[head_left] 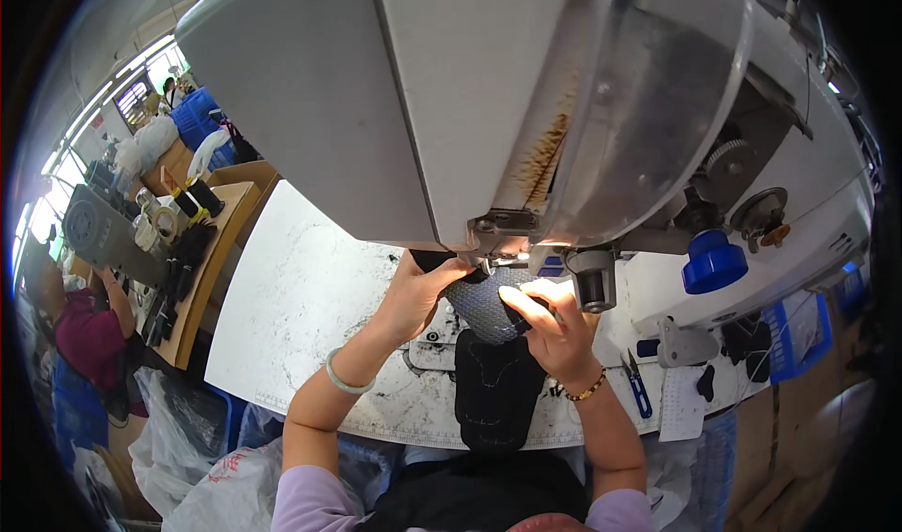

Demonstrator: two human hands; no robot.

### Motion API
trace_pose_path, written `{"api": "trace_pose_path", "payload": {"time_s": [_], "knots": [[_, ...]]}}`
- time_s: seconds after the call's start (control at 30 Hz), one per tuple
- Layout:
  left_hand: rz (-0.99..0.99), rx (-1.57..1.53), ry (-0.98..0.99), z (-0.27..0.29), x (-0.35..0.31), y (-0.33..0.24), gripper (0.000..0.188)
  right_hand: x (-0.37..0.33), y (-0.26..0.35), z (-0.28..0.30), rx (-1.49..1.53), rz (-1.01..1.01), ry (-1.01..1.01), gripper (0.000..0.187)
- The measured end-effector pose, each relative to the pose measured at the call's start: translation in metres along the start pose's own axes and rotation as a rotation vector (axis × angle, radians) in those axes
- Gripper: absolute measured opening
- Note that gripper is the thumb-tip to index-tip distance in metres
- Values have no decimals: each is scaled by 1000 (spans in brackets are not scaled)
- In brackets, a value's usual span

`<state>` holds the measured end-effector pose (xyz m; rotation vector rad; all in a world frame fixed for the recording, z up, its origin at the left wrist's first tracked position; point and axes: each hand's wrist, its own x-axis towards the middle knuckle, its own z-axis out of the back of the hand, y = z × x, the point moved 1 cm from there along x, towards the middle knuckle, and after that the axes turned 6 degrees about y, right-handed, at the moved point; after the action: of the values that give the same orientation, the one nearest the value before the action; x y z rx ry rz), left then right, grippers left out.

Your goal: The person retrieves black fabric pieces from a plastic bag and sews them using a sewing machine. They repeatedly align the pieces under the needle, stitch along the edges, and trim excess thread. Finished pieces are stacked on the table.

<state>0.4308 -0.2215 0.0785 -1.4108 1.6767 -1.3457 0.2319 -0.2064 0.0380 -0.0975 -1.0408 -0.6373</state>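
My left hand (413,297) grips the left side of a grey mesh fabric piece (487,312) with dark edges, thumb on top and fingers mostly behind it. On its right side, my right hand (556,330) has its fingers closed at the piece's edge, the index finger pressed along the surface. The mesh piece sits tilted under the lit needle area of a large white sewing machine (413,90); its top part is hidden by the machine head. Below it, a black padded fabric piece (498,391) with stitched lines lies flat on the white table (282,297).
Blue-handled thread snips (639,389) and a paper sheet (682,405) lie right of my forearm. A blue knob (714,261) juts from the machine. To the left are a wooden bench (211,278) with thread spools and a person in a maroon top (89,344). Plastic bags (216,476) hang below.
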Motion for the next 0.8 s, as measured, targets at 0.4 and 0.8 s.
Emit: {"api": "trace_pose_path", "payload": {"time_s": [0.4, 0.8], "knots": [[28, -66, -118, -8, -6, 6, 16, 5, -5, 9, 8, 42, 24, 45], [-44, 13, -294, -33, -16, 7, 9, 18, 26, 12, -331, 103, -18, 37]]}}
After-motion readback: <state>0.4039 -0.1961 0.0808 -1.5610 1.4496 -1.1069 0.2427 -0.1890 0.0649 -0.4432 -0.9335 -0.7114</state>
